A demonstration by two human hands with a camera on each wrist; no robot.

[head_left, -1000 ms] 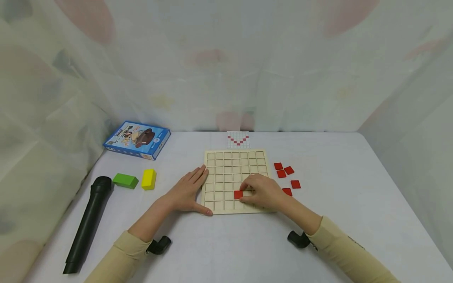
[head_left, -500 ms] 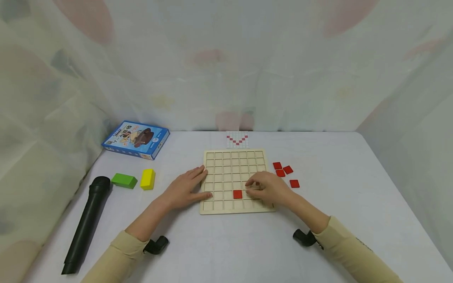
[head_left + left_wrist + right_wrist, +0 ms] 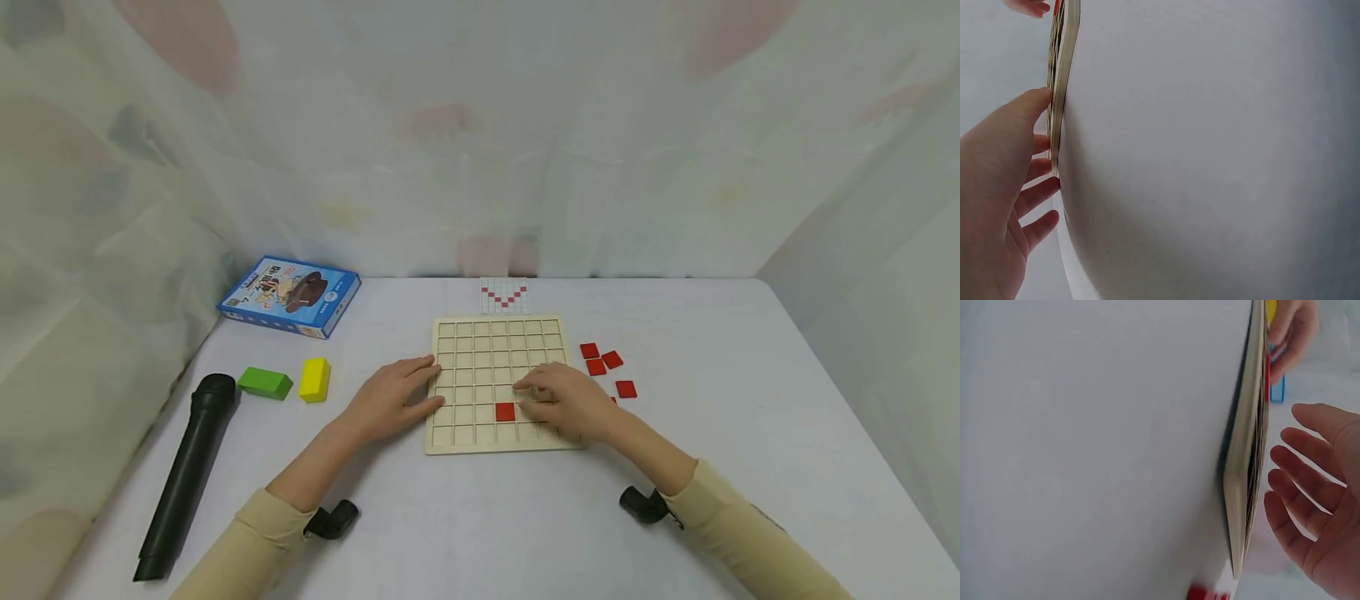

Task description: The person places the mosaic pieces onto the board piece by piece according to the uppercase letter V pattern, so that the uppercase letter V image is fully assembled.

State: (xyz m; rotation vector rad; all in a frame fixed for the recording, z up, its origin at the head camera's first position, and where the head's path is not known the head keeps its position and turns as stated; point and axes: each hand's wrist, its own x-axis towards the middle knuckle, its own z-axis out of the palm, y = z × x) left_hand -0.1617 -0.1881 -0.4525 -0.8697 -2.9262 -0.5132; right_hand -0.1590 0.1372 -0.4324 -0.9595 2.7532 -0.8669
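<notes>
A pale wooden grid board (image 3: 474,360) lies flat on the white table, with one red square tile (image 3: 506,412) in a cell of its lower middle. At the board's left edge rests my left hand (image 3: 386,402), fingertips and thumb touching the rim. My right hand (image 3: 572,402) hovers over the right part of the board, just right of the tile. In the right wrist view, its fingers (image 3: 1302,481) are loosely bent and apart, and nothing shows between them. Several loose red tiles (image 3: 596,367) lie right of the board, one mostly hidden behind my right hand.
Behind the board lies a small pattern card (image 3: 505,295) with a red V of squares. To the left are a blue box (image 3: 288,296), a green block (image 3: 265,383), a yellow block (image 3: 315,380) and a black microphone-like rod (image 3: 186,479). Fabric walls stand around the table.
My right hand has come off the red tile and shifted slightly right, leaving the tile in its cell. My left thumb has moved up from the board's lower corner along the left edge.
</notes>
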